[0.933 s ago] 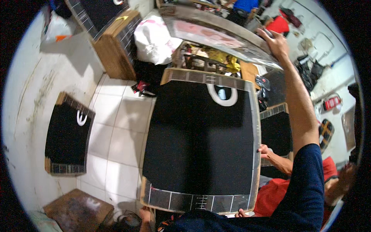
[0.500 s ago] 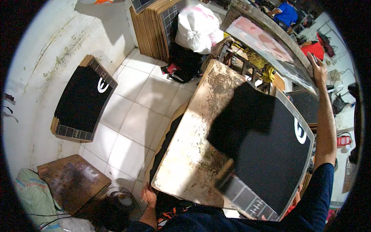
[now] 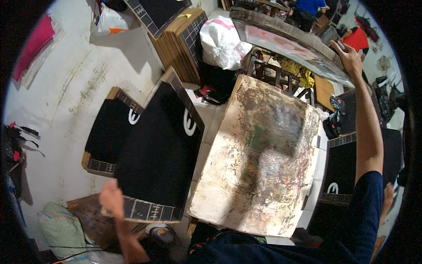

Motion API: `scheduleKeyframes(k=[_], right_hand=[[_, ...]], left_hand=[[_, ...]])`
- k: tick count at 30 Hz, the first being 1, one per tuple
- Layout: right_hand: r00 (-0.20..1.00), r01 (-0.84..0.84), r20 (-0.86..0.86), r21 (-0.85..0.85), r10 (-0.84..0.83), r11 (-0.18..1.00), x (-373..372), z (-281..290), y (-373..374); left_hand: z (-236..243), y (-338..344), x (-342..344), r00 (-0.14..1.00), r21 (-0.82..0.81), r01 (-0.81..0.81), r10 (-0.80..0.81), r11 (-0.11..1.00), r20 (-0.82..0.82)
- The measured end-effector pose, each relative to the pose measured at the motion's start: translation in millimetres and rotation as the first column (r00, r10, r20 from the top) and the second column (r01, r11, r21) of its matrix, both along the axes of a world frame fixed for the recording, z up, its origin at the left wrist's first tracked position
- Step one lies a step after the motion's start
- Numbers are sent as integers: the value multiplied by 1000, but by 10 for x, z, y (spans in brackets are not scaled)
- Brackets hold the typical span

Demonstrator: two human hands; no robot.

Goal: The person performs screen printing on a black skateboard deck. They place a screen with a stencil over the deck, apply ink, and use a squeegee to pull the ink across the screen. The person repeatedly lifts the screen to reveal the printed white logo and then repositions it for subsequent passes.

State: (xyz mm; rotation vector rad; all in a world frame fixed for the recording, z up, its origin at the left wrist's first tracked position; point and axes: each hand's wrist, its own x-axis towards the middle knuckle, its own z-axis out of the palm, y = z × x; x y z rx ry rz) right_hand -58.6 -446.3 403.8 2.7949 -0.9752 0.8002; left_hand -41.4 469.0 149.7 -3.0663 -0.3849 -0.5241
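Note:
My right hand is closed round the upper right end of the raised screen frame, arm stretched forward. Under it lies a bare, paint-crusted board. My left hand, smeared by motion, is at the lower left corner of a large black panel with a white oval shape and gridded borders; whether its fingers grip the corner is unclear. This panel overlaps a similar panel by the wall.
Stacked boards, a white sack, a wooden sheet and a green sack surround me. More black panels stand right, beside another person's hand. People in blue and red are behind.
The black panel that covered the middle board is off it, exposing the worn surface; black panels now sit left and right. My left hand has swung left and up. My right hand stays on the frame.

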Motion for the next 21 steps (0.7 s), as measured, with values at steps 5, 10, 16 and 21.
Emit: scheduleKeyframes(k=[5,10,16,21], right_hand=[[998,64,-7,-36,-64,997,-24,21,188],[999,34,28,-36,-33,999,-27,30,358],[999,50,18,-83,-49,995,-64,-83,342],[1000,15,16,-150,-13,989,-86,-221,225]], left_hand=[[2170,1629,-18,972,-221,177,-134,959,195],[2670,2701,-200,967,-530,147,-9,835,255],[592,2030,-459,973,-846,132,95,517,210],[-801,606,-626,992,-824,73,-123,562,4]])
